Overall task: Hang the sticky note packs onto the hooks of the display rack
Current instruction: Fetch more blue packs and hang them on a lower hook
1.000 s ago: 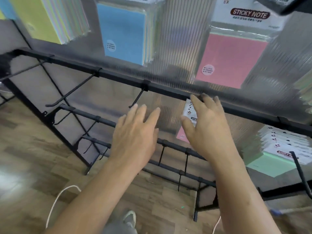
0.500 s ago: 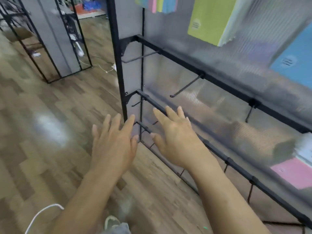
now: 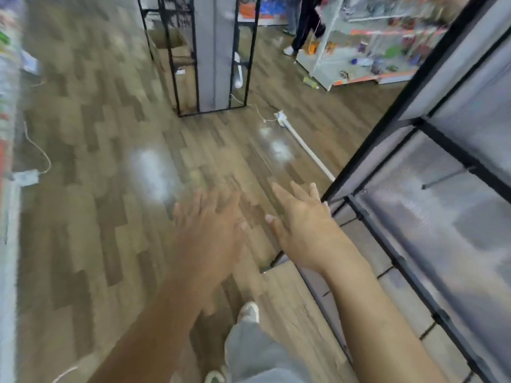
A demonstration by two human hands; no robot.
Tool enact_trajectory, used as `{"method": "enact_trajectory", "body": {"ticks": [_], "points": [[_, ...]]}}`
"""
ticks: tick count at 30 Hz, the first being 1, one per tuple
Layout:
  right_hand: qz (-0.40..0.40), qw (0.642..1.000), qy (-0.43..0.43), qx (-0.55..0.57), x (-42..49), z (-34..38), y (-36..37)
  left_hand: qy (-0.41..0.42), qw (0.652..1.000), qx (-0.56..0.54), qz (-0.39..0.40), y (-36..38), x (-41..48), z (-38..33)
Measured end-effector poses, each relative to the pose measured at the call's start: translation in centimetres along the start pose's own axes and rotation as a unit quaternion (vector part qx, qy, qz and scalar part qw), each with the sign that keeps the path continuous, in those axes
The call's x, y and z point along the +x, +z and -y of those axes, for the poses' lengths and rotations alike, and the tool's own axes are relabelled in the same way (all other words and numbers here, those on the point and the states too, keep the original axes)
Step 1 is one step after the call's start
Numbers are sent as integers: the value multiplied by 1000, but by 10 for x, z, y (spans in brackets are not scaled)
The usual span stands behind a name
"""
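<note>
Display rack (image 3: 409,222): black metal frame, ribbed translucent panels, standing along the right edge of view; one thin black hook (image 3: 445,178) juts from its crossbar. Image blurred, finer detail cannot be told

Right hand (image 3: 301,228): just beside the rack's lower left corner post, palm down, fingers straight and together, holding nothing

Left hand (image 3: 210,233): further left of the rack, over the wood-plank floor (image 3: 96,161), fingers spread flat, holding nothing

Second rack (image 3: 213,51): well apart from the display rack, beyond it on the floor

Bright — motion-blurred, floor (image 3: 116,189) glare
</note>
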State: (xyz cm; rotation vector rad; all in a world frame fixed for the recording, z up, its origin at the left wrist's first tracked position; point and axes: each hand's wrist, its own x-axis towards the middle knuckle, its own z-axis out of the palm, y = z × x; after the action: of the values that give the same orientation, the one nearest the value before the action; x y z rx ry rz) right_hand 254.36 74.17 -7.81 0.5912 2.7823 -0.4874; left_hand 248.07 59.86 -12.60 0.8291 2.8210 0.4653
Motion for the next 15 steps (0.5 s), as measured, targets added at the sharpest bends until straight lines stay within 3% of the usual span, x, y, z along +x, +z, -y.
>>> {"method": "enact_trajectory", "body": {"ticks": [6,15], "points": [[-1,999,-41,23,130,44,-13,-33,998,27,-37,-27,102,60],[8,997,-77,18,342,114,-77,-118,989,80,-30,-91,294,137]]}}
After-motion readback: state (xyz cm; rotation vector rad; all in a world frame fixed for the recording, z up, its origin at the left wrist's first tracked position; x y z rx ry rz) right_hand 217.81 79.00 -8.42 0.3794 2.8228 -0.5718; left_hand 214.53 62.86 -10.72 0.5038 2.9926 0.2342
